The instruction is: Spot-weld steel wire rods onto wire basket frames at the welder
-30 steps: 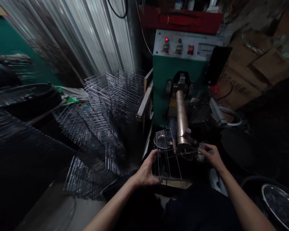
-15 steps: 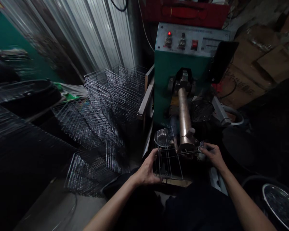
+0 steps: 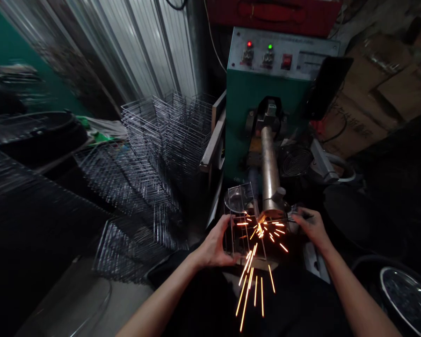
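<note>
A green spot welder (image 3: 245, 103) stands in front of me, its red and green lamps lit. Orange sparks fly from the tip of its thick metal electrode arm (image 3: 269, 173) and fall toward my lap. My left hand (image 3: 215, 245) is closed round the left side of a small wire frame (image 3: 242, 196), whose right edge reaches the sparking tip. Just right of the tip, my right hand (image 3: 310, 224) pinches the end of a thin piece that runs in toward the electrode; its exact shape is too dark to make out.
Tall stacks of wire racks (image 3: 161, 140) fill the left side, beside a wooden board (image 3: 213, 145). Cardboard boxes (image 3: 354, 121) lie at the right back. A round bin (image 3: 410, 299) with a shiny rim sits at lower right. A phone-like dark panel (image 3: 330, 89) hangs by the welder.
Sparks have burst out at the electrode tip, and the green lamp has come on. Both hands hold nearly the same position.
</note>
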Demonstrator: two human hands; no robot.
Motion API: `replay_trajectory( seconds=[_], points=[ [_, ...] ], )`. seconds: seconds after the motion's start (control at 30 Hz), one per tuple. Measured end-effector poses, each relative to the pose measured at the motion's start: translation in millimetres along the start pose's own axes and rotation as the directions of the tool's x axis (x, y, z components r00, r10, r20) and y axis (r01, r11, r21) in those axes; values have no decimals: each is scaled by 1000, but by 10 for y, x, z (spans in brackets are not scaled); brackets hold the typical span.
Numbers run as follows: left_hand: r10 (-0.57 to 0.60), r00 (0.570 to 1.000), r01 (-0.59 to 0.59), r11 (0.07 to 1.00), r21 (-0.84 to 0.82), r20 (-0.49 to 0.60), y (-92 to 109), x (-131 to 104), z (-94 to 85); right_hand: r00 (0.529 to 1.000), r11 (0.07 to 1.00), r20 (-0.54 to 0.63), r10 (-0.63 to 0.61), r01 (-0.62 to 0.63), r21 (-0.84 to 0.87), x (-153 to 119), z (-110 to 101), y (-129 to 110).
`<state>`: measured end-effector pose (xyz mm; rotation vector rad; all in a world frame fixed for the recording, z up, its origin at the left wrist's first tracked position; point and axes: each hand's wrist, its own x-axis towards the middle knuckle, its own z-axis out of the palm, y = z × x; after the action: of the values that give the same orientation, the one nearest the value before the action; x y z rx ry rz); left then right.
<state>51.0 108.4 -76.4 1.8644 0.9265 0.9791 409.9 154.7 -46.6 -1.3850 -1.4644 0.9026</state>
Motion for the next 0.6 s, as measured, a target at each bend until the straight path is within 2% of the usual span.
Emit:
replay_trajectory(
  seconds=[0.1,0.3,0.6],
  points=[
    [-7,1000,7,999,32,11,19,10,-23,1000,1000,-4,-13,13,-4,-13,-10,7],
    [52,997,-54,998,40,62,106,51,-54,997,997,-45,-69,68,-44,-17,37,9],
    [11,994,-27,988,154,105,96,118,-55,996,993,-50,-77,72,-91,-9,4,-151]
  ],
)
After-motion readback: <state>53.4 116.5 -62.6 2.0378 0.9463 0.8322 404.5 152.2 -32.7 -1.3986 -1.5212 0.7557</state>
